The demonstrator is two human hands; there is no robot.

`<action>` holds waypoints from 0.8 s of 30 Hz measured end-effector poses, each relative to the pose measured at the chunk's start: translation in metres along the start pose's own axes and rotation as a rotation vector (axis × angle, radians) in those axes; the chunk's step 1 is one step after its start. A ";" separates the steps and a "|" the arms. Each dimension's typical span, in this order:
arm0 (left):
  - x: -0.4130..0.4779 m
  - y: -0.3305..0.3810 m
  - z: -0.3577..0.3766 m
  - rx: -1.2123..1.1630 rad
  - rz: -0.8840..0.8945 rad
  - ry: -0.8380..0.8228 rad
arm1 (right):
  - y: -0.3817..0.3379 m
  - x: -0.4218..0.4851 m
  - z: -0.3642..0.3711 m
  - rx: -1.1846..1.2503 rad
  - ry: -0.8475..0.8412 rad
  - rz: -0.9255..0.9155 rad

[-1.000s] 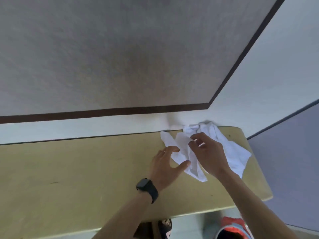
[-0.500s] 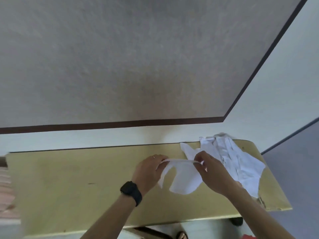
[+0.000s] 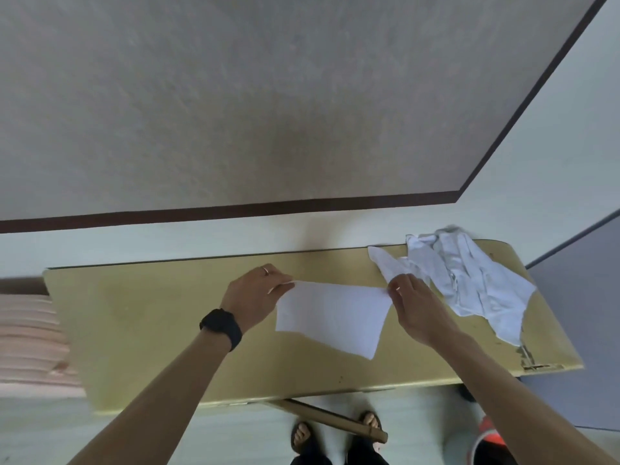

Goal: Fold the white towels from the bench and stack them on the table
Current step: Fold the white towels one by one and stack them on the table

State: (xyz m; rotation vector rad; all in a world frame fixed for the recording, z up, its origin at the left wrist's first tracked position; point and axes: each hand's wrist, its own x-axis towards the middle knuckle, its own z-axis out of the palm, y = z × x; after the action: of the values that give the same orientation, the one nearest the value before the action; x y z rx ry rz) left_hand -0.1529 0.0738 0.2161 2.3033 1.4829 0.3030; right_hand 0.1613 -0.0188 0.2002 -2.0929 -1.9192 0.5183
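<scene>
One white towel [image 3: 332, 317] hangs spread out over the middle of the yellow-green bench [image 3: 151, 330]. My left hand [image 3: 256, 295] pinches its top left corner and my right hand [image 3: 414, 303] pinches its top right corner, so the top edge is stretched straight between them. A crumpled heap of more white towels [image 3: 469, 280] lies on the bench's right end, just beyond my right hand.
The bench stands against a white wall with a dark stripe. A pink ribbed surface [image 3: 30, 344] adjoins its left end. My sandalled feet [image 3: 335, 434] and a bench leg [image 3: 335, 421] show below the front edge. An orange object [image 3: 491, 437] sits at the lower right.
Both hands lifted one towel out of the heap, drew it left and pulled its top edge taut, so it now hangs flat. The view shifted left along the bench.
</scene>
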 end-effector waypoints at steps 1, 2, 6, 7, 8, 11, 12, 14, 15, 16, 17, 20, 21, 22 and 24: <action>0.005 -0.003 -0.003 0.024 0.024 0.023 | -0.006 0.006 -0.002 -0.003 0.024 -0.004; 0.010 -0.005 -0.006 0.064 0.065 0.051 | -0.011 0.013 -0.005 -0.012 0.051 -0.015; 0.032 -0.018 -0.024 0.193 0.235 0.201 | -0.023 0.038 -0.018 -0.045 0.268 -0.054; 0.037 -0.020 -0.030 0.209 0.243 0.230 | -0.025 0.044 -0.020 -0.048 0.322 -0.068; 0.040 -0.020 -0.035 0.213 0.244 0.261 | -0.027 0.047 -0.022 -0.055 0.370 -0.086; 0.043 -0.025 -0.040 0.214 0.254 0.357 | -0.034 0.053 -0.018 -0.048 0.464 -0.130; 0.042 -0.028 -0.038 0.231 0.271 0.378 | -0.035 0.052 -0.012 -0.035 0.464 -0.126; 0.033 -0.038 -0.023 0.263 0.306 0.409 | -0.033 0.046 0.005 -0.025 0.466 -0.135; 0.026 -0.043 -0.012 0.275 0.309 0.407 | -0.029 0.041 0.016 -0.036 0.461 -0.148; 0.016 -0.050 0.003 0.281 0.312 0.396 | -0.024 0.034 0.030 -0.052 0.437 -0.153; 0.004 -0.056 0.019 0.287 0.307 0.373 | -0.017 0.025 0.045 -0.067 0.395 -0.145; -0.035 -0.070 0.072 0.285 0.257 0.230 | 0.006 -0.005 0.093 -0.078 0.221 -0.097; -0.050 -0.072 0.090 0.280 0.231 0.150 | 0.014 -0.018 0.110 -0.071 0.154 -0.070; -0.066 -0.074 0.109 0.270 0.208 0.085 | 0.020 -0.032 0.125 -0.065 0.089 -0.041; -0.098 -0.075 0.139 0.249 0.170 -0.054 | 0.029 -0.060 0.150 -0.062 -0.032 0.008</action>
State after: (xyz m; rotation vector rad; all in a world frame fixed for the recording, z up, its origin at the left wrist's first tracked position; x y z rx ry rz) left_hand -0.2032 -0.0149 0.0613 2.6192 1.3674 0.1050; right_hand 0.1197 -0.0887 0.0574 -2.1440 -1.9690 0.5037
